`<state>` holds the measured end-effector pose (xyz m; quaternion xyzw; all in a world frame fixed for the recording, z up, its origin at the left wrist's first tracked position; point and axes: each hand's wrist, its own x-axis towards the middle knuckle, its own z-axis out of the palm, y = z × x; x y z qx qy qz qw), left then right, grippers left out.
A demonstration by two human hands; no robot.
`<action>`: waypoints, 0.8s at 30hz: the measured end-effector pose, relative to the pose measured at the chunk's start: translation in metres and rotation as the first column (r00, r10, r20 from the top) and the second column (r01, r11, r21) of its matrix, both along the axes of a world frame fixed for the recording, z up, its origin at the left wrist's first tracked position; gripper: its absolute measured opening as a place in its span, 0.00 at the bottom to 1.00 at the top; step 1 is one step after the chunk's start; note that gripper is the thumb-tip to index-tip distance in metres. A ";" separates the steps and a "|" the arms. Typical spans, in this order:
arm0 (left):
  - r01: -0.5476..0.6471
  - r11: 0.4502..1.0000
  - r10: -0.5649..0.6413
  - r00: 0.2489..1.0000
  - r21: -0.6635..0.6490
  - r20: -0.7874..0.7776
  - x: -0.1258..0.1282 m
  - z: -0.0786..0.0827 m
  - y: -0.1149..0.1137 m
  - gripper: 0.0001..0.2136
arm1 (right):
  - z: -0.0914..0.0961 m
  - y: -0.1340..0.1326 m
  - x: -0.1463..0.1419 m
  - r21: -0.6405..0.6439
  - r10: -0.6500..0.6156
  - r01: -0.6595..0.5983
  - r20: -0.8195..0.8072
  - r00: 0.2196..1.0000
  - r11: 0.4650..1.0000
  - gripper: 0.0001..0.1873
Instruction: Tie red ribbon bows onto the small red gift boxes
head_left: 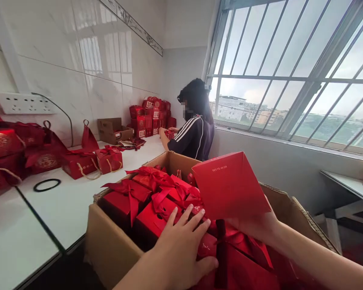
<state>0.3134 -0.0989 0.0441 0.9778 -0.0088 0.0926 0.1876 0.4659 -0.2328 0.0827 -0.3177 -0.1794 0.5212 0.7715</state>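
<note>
At far left, red gift bags (78,161) and a black ring (46,185) sit on the white tabletop (63,209). Near me stands an open cardboard carton (109,245), packed with red ribbon-tied gift boxes (130,201). My left hand (181,249) lies flat, fingers spread, pressing on the boxes at the near middle. Just right of it, my right hand (254,225) grips a red gift box (230,185) from below, tilted above the carton's right side; its fingers are hidden. I judge it best to keep the left hand holding neighbours and bows down while the box passes clear of the ribbons. Farther off, a co-worker (193,133) handles red boxes by the window (290,68).
</note>
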 end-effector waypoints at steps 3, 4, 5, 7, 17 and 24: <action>0.038 0.999 -0.039 0.999 -0.022 -0.026 -0.005 0.005 0.006 0.30 | 0.000 0.000 0.001 0.000 0.010 -0.010 -0.033 0.999 1.000 0.13; 0.048 0.999 -0.049 0.998 -0.024 -0.045 -0.007 0.007 0.007 0.30 | 0.000 0.001 0.001 -0.006 0.000 0.000 -0.033 0.999 1.000 0.13; 0.056 0.998 -0.057 0.996 -0.021 -0.064 -0.008 0.008 0.009 0.30 | 0.000 0.001 0.001 -0.013 -0.013 0.013 -0.025 1.000 1.000 0.13; 0.061 0.998 -0.062 0.996 -0.015 -0.067 -0.009 0.008 0.010 0.29 | 0.000 0.001 0.001 -0.035 -0.028 0.029 0.008 1.000 0.999 0.15; 0.042 0.999 -0.041 0.997 -0.001 0.066 -0.007 -0.006 0.007 0.26 | 0.004 -0.001 -0.002 -0.106 -0.030 0.035 0.052 0.998 0.994 0.18; 0.066 0.998 -0.068 0.986 0.014 0.152 -0.006 -0.008 0.008 0.26 | -0.006 -0.001 0.001 -0.157 0.002 0.004 0.038 0.999 0.988 0.21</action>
